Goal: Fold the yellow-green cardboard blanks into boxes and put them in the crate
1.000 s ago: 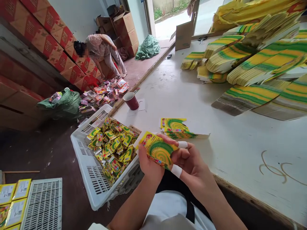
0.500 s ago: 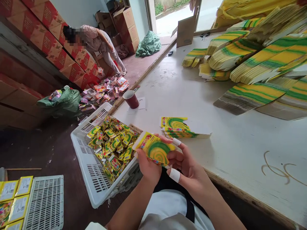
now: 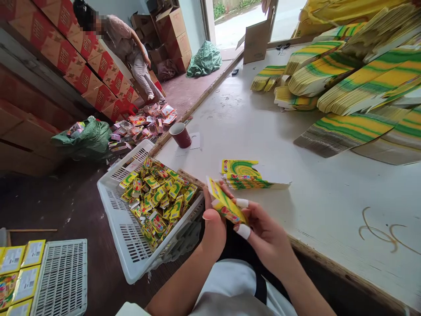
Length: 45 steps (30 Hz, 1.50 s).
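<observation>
Carton flat (image 3: 226, 205), yellow and green, sits pinched between both hands at the table's near edge, left hand (image 3: 213, 228) gripping its lower side, right hand (image 3: 263, 232) fingers clamped opposite, long axis slanting away toward the stack of flats (image 3: 245, 175) just beyond

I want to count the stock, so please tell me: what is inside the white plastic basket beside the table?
The white basket holds a loose heap of small yellow-green packets. Only the top layer shows; what lies deeper, and the basket's floor, is covered by them.
</observation>
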### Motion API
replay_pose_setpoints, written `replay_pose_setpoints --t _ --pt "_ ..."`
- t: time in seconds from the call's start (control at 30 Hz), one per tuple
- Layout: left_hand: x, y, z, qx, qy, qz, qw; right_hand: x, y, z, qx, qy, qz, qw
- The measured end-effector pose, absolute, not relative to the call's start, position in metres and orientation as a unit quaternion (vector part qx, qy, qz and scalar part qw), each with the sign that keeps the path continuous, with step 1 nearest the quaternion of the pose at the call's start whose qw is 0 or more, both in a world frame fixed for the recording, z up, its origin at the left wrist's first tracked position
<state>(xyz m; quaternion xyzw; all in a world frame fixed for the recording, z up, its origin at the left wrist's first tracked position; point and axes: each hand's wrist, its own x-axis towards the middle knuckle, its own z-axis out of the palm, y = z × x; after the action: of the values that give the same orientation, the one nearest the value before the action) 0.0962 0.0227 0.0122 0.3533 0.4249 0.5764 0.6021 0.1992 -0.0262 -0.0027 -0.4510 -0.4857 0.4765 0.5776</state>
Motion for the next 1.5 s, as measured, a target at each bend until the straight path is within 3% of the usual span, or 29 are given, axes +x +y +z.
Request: replay_pose_setpoints --t 0.23,0.37,0.47,0.6,0.7,0.8,0.9,0.97,1.13,1.27,1.37,1.5 --pt "0.087 0.03 0.02 0.463 0.397 0.541 0.579 0.241 -0.028 -0.004 -0.492 -0.557 0.302 0.597" --pt "0.058 0.042 0.032 0.57 0.321 0.443 0.613 0.271 -0.03 -0.002 -0.52 -0.684 0.114 0.498" --pt "0.048 0.045 0.041 0.68 0.348 0.324 0.558 0.274 -0.031 0.002 -0.494 -0.754 0.02 0.433" --pt "0.065 0.035 0.045 0.759 0.417 0.146 0.478 0.255 -0.033 0.005 -0.467 -0.766 0.058 0.437" --pt "0.077 0.026 0.039 0.76 0.461 0.15 0.433 0.246 -0.034 0.002 -0.544 -0.625 0.137 0.543" --pt "0.081 0.019 0.028 0.79 0.441 0.18 0.387 0.241 -0.033 -0.005 -0.54 -0.449 0.344 0.623" --pt "0.082 0.014 0.019 0.837 0.355 0.223 0.352 0.233 -0.03 -0.011 -0.455 -0.332 0.585 0.583" --pt "0.083 0.014 0.017 0.855 0.314 0.249 0.328 0.228 -0.028 -0.012 -0.418 -0.286 0.653 0.563" --pt "0.081 0.016 0.019 0.833 0.361 0.225 0.354 0.227 -0.03 -0.012 -0.453 -0.397 0.584 0.545" --pt "0.08 0.019 0.018 0.8 0.385 0.216 0.406 0.224 -0.036 -0.013 -0.471 -0.6 0.387 0.517" --pt "0.082 0.018 0.015 0.792 0.398 0.268 0.376 0.22 -0.036 -0.014 -0.452 -0.678 0.269 0.514" --pt "0.078 0.017 0.02 0.786 0.463 0.254 0.32 0.224 -0.031 -0.015 -0.476 -0.65 0.241 0.542"
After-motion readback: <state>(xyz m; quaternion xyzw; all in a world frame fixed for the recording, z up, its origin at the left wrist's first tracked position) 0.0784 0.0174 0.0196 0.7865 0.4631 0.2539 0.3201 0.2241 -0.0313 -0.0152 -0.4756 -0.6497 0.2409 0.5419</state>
